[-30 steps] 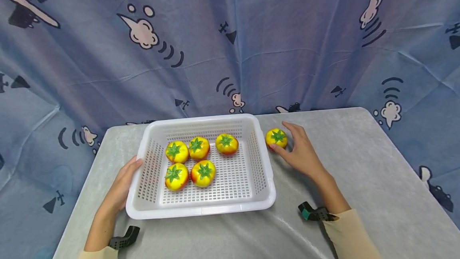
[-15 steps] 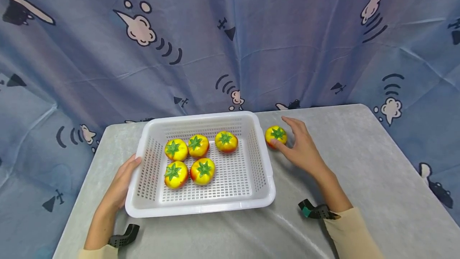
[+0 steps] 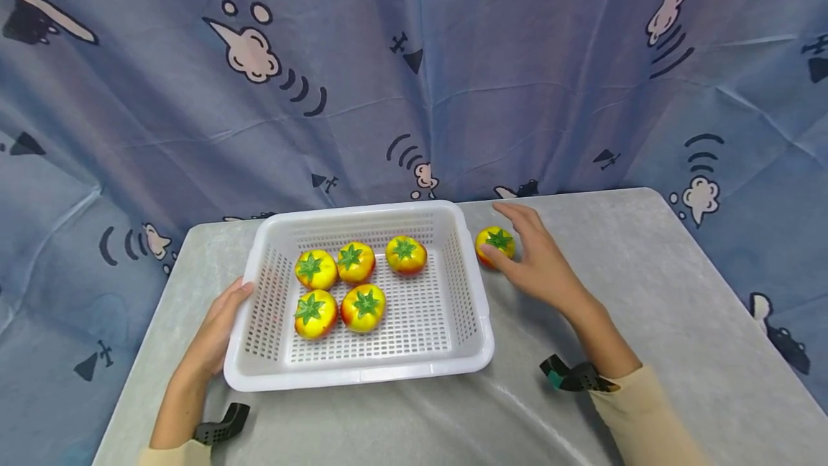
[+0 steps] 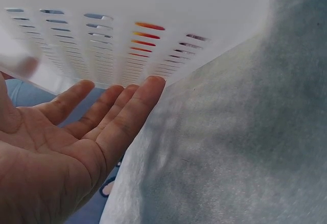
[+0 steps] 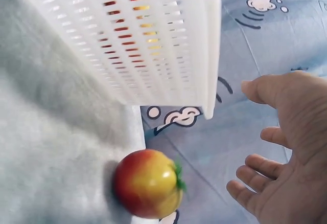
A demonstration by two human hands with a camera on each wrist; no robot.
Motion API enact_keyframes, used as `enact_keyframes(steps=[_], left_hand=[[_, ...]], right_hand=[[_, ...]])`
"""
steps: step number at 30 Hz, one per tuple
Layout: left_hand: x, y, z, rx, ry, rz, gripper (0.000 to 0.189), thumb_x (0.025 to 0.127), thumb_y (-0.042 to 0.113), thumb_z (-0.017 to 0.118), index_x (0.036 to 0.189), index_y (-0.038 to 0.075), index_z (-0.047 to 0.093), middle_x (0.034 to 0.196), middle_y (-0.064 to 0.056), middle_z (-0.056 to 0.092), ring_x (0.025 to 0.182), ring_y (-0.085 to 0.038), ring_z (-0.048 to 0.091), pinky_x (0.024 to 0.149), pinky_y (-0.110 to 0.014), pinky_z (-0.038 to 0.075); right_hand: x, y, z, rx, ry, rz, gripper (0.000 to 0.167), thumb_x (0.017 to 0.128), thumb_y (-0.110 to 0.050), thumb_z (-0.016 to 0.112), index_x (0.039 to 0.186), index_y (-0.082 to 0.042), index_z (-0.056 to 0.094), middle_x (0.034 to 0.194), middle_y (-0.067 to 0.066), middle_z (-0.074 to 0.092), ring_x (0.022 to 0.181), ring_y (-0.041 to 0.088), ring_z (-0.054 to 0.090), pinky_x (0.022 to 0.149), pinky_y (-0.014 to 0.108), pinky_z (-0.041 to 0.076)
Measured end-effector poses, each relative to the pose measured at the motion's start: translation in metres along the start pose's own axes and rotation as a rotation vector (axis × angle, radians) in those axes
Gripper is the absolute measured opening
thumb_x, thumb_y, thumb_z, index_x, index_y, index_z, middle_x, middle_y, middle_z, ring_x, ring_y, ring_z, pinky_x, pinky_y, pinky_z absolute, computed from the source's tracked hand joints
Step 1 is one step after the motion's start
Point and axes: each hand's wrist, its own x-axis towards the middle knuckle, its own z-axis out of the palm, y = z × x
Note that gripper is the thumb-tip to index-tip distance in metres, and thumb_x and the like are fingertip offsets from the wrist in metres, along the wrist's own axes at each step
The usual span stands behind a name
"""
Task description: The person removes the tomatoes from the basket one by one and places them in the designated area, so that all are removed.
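A white plastic basket [image 3: 414, 340] with slotted walls holds several yellow-and-red tomatoes [image 3: 364, 308] with green star-shaped tops. At its left side my left hand [image 3: 216, 329] grips the rim, thumb over the edge. The left wrist view shows that hand's fingers [image 4: 127, 119] nearly straight against the outer wall. One more tomato [image 3: 494, 244] sits on the table just right of the basket. My right hand [image 3: 540, 265] hovers beside it with fingers spread. In the right wrist view a gap separates this hand [image 5: 286, 157] from the tomato [image 5: 149, 183].
The grey table [image 3: 679, 308] extends to the right and in front of the basket. A blue patterned curtain [image 3: 550, 78] hangs behind the table's back edge. Black wrist mounts sit on both forearms, the right one [image 3: 576, 374] just above the table.
My right hand has shifted slightly, its fingers rising a little above and behind the loose tomato. The left hand and the basket keep their places; the head view has tilted slightly.
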Motion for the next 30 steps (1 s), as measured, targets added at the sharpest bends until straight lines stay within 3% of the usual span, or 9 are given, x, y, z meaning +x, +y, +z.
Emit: enact_keyframes(steps=[8, 12, 15, 19, 25, 30], left_hand=[[-0.001, -0.001, 0.0, 0.006, 0.008, -0.007, 0.068, 0.116, 0.049, 0.027, 0.171, 0.012, 0.012, 0.162, -0.036, 0.035, 0.126, -0.025, 0.064, 0.096, -0.05, 0.062], [-0.001, -0.001, 0.0, 0.0, 0.009, -0.009, 0.068, 0.116, 0.049, 0.027, 0.171, 0.012, 0.012, 0.162, -0.036, 0.035, 0.123, -0.02, 0.066, 0.095, -0.048, 0.063], [-0.001, -0.001, 0.0, -0.003, 0.004, -0.009, 0.068, 0.116, 0.049, 0.027, 0.171, 0.012, 0.012, 0.162, -0.037, 0.035, 0.119, -0.015, 0.067, 0.094, -0.046, 0.063], [0.0, 0.0, 0.0, 0.0, 0.003, -0.008, 0.068, 0.116, 0.048, 0.027, 0.171, 0.011, 0.012, 0.163, -0.037, 0.034, 0.123, -0.019, 0.065, 0.095, -0.046, 0.062], [0.0, 0.0, 0.0, -0.002, 0.001, -0.009, 0.068, 0.116, 0.048, 0.027, 0.171, 0.011, 0.011, 0.164, -0.036, 0.033, 0.126, -0.023, 0.063, 0.095, -0.044, 0.062], [0.0, 0.0, 0.0, -0.003, -0.004, -0.004, 0.068, 0.116, 0.047, 0.026, 0.171, 0.011, 0.011, 0.164, -0.037, 0.032, 0.126, -0.023, 0.063, 0.095, -0.044, 0.061]], right_hand=[[0.011, -0.019, -0.008, -0.038, -0.083, -0.014, 0.074, 0.099, -0.028, 0.076, 0.162, -0.014, 0.042, 0.171, 0.017, 0.031, 0.16, 0.042, 0.027, 0.12, 0.076, 0.032], [0.017, -0.027, -0.013, -0.05, -0.136, -0.04, 0.071, 0.099, -0.025, 0.076, 0.161, -0.013, 0.044, 0.168, 0.017, 0.036, 0.156, 0.042, 0.033, 0.12, 0.073, 0.036], [0.023, -0.035, -0.016, -0.065, -0.174, -0.061, 0.07, 0.099, -0.025, 0.076, 0.16, -0.012, 0.045, 0.163, 0.018, 0.041, 0.144, 0.041, 0.045, 0.116, 0.07, 0.042], [0.03, -0.043, -0.015, -0.066, -0.226, -0.075, 0.07, 0.099, -0.028, 0.076, 0.16, -0.014, 0.045, 0.16, 0.016, 0.044, 0.132, 0.038, 0.053, 0.108, 0.063, 0.051], [0.038, -0.055, -0.007, -0.065, -0.297, -0.094, 0.071, 0.098, -0.03, 0.076, 0.16, -0.014, 0.045, 0.162, 0.015, 0.043, 0.141, 0.04, 0.052, 0.113, 0.065, 0.048], [0.047, -0.066, -0.004, -0.077, -0.354, -0.116, 0.072, 0.099, -0.031, 0.075, 0.161, -0.014, 0.044, 0.163, 0.018, 0.042, 0.141, 0.042, 0.054, 0.111, 0.064, 0.051]])
